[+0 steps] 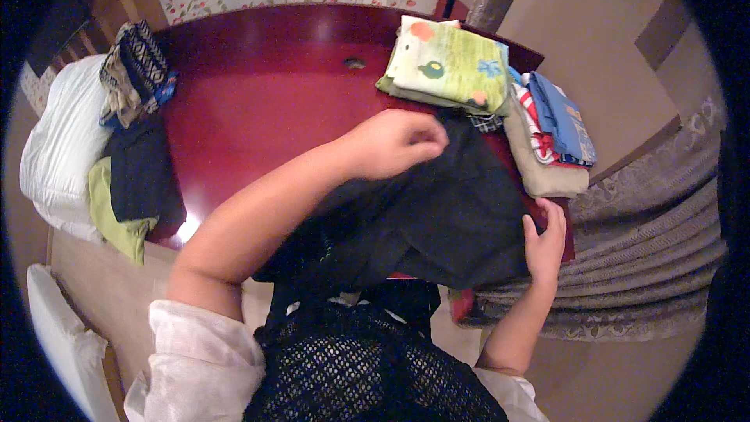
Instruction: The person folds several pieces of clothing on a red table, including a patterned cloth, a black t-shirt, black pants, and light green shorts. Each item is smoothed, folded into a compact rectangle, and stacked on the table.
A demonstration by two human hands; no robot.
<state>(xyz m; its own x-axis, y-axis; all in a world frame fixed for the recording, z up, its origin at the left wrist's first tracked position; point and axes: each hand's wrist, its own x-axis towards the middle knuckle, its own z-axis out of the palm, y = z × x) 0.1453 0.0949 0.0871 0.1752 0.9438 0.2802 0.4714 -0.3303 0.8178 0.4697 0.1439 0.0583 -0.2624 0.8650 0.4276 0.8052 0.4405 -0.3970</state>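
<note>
A black cloth garment (445, 217) lies spread over the near side of a glossy red table (258, 117), partly hanging over its front edge. Over the garment's far part is my left hand (404, 140), its fingers curled; whether it pinches any cloth is hard to see. At the garment's right edge, my right hand (546, 237) has thumb and fingers apart, with nothing between them. Just beyond my left hand sits a folded green and white patterned cloth (448, 64) on a stack.
Folded clothes, a blue one (559, 123) on top, lie on beige cloth (556, 181) at the right. Left are a white padded bundle (67, 152), patterned cloth (140, 64), dark cloth (143, 170) and lime cloth (120, 211). A grey curtain (633, 269) hangs at the right.
</note>
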